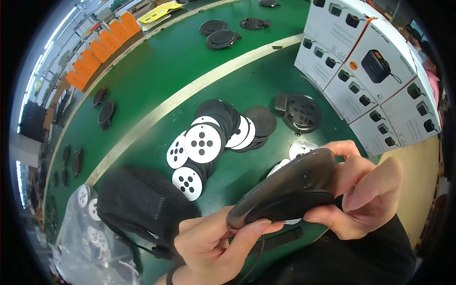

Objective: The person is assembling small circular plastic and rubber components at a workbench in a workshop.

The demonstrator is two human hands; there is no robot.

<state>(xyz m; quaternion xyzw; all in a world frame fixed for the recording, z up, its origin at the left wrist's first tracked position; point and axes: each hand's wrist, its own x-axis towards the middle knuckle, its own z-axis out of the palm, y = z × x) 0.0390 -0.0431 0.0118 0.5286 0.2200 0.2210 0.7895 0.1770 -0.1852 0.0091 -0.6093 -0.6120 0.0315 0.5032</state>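
A dark, glossy round housing [285,185] is held up tilted over the near side of the table. My left hand [221,249] pinches its left edge between thumb and fingers. My right hand [365,194] grips its right side, the thumb against a thin black disc [297,206] that lies along the housing's lower face. How far that disc touches the housing I cannot tell. Behind the housing, a white disc [304,147] is partly hidden. Farther off lies a loose pile of white discs with black holes [203,142] and plain black discs [261,121].
Beyond the pile sits another black round housing [301,113]. A black mesh pouch [142,204] and a clear bag [90,251] of white discs lie at the left. White printed boxes [356,61] stand at the right. More black parts [222,39] rest across the pale strip [199,80].
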